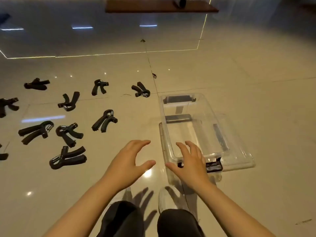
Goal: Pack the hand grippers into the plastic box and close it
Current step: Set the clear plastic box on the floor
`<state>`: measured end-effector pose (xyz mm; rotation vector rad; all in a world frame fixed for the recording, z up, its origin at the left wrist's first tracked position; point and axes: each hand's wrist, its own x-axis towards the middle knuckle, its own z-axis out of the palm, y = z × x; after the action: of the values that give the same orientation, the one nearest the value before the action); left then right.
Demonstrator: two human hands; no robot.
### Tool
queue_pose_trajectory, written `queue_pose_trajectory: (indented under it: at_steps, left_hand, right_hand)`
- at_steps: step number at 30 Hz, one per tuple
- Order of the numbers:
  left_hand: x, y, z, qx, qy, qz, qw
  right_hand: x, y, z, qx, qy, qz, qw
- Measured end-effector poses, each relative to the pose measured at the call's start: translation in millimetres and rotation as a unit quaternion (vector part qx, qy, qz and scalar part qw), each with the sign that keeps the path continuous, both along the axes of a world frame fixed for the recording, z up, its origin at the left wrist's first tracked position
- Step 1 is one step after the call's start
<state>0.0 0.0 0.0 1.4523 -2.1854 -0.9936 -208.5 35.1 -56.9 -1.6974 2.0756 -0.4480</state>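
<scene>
Several black hand grippers lie scattered on the tiled floor at the left, the nearest one by my left forearm, another further in. A clear plastic box stands open on the floor at the right, nothing inside it, with its clear lid lying under it and sticking out to the right. Black latches show at its far and near ends. My left hand hovers over the floor, fingers spread, holding nothing. My right hand hovers over the box's near left corner, fingers spread, holding nothing.
My knees in dark trousers and a white shoe are at the bottom centre. A dark wooden board lies far back. Glossy beige tiles extend right of the box.
</scene>
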Motion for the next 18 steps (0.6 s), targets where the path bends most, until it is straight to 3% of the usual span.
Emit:
queue_pose_trajectory:
  at_steps: [4,10,18]
  left_hand:
    - [4.0,-18.2,-44.9,0.013,0.008,0.02,1.0]
    - [-0.5,-45.9,-84.9,-0.025,-0.022,-0.008,0.999]
    - [-23.1,-79.1,-119.0,-0.04,-0.003,-0.014,0.999]
  right_hand:
    - [-3.1,-5.7,-50.2,-0.057,0.101,0.036,0.993]
    - [-6.6,-25.7,-76.6,-0.212,0.033,-0.023,0.977]
    - [-14.1,-68.6,-83.8,-0.228,0.058,-0.004,0.972]
